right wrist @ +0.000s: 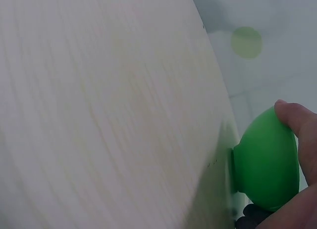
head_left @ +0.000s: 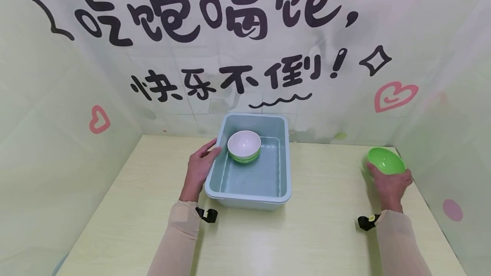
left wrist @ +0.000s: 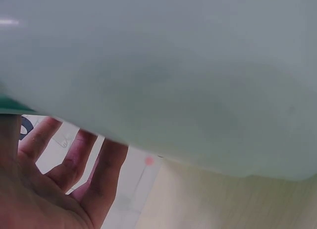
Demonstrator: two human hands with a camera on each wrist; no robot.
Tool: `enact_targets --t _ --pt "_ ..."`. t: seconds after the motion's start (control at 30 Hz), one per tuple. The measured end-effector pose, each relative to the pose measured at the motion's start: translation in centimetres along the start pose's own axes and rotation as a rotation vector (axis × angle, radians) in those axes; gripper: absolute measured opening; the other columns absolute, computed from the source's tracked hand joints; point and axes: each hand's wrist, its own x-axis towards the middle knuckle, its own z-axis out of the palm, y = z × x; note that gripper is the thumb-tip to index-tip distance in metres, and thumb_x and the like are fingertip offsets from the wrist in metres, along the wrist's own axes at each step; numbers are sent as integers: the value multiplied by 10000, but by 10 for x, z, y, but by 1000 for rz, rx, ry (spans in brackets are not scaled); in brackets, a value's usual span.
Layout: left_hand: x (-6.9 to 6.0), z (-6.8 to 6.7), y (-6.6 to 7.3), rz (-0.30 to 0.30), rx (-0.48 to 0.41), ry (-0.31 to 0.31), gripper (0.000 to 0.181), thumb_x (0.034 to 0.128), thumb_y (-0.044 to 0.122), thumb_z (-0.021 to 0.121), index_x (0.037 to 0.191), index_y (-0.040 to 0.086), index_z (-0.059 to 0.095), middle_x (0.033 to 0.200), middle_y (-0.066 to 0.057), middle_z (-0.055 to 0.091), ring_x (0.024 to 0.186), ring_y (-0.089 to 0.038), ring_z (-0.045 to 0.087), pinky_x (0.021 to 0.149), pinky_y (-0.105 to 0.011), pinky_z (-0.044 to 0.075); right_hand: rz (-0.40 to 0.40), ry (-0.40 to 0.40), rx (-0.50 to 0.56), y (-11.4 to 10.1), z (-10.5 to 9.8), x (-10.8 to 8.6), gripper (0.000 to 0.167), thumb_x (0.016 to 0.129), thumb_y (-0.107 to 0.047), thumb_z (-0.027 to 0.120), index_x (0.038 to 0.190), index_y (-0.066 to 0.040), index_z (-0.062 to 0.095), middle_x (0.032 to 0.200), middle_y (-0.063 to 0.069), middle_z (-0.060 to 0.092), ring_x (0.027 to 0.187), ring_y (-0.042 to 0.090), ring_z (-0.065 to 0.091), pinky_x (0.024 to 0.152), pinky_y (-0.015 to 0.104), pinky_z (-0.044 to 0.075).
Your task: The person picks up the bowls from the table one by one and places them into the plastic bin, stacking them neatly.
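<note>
A pale blue rectangular basin (head_left: 255, 182) sits mid-table, with a small stack of bowls (head_left: 244, 145) at its back left; the top one is whitish inside, and green shows below. My left hand (head_left: 201, 163) holds the basin's left rim, thumb at the edge. In the left wrist view its fingers (left wrist: 108, 169) lie under the rim against the outer wall. At the far right back corner, my right hand (head_left: 390, 184) grips a bright green bowl (head_left: 386, 161) by its near side, thumb and fingers at the rim. The bowl's narrow foot (right wrist: 238, 169) is close to the tabletop.
The pale wood table (head_left: 326, 233) ends at a printed cloth backdrop (head_left: 245, 54) with black lettering, and cloth walls rise on both sides. The green bowl is near the right wall (head_left: 452, 156). Each wrist wears a small black camera mount (head_left: 367, 222).
</note>
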Motion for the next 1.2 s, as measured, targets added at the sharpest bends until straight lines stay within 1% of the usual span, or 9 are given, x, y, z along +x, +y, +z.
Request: enact_targets --t 0.17,0.4,0.47,0.73,0.93,1.0,1.13,1.2 --pt "0 -1 0 6 -5 2 493 970 464 652 1445 356 580 1369 -137 659 1200 -386 666 978 -484 577 6 -12 4 -2 -1 -1 1263 836 -573 731 1601 -60 -133 1653 206 26 1530 435 169 1276 538 207" --pt "0 -1 -3 5 -22 0 504 959 486 662 1440 358 584 1368 -137 660 1193 -386 671 993 -513 566 -2 -27 -9 -7 -2 -3 1261 846 -580 723 1607 -70 -144 1664 212 25 1538 445 162 1270 561 213" --pt "0 -1 -4 2 -21 2 500 960 481 662 1439 358 586 1367 -135 661 1191 -379 673 989 -506 569 -3 -30 -11 -9 -2 -3 1258 847 -581 722 1609 -75 -142 1666 208 27 1538 443 164 1267 565 220" --pt "0 -1 -3 10 -6 4 502 951 508 663 1430 373 592 1358 -118 671 1140 -322 697 908 -402 600 -28 -12 12 -17 1 -4 1222 839 -548 748 1618 -71 -64 1666 189 65 1529 391 200 1269 520 238" --pt "-1 -1 0 19 -21 13 482 949 476 676 1412 357 614 1326 -137 685 1138 -371 699 921 -458 598 -69 -7 60 -25 7 -4 1209 830 -503 786 1630 -73 -11 1672 175 97 1526 349 213 1270 490 243" --pt "-1 -1 0 17 -26 13 481 949 471 677 1411 357 614 1329 -139 684 1147 -379 694 936 -474 593 -89 0 56 -27 9 -4 1186 825 -493 795 1628 -69 33 1665 177 124 1515 339 228 1264 484 254" --pt "-1 -1 -1 9 -31 7 485 951 474 672 1418 361 607 1346 -138 675 1167 -390 683 963 -498 581 -95 1 61 -35 11 -7 1163 825 -477 801 1627 -77 59 1665 168 136 1515 326 237 1265 476 260" --pt "0 0 -2 7 -30 9 488 949 481 673 1418 365 606 1346 -136 676 1166 -388 683 963 -492 582 -87 -10 72 -40 11 -8 1183 823 -483 803 1633 -89 35 1675 156 116 1527 319 226 1269 471 255"
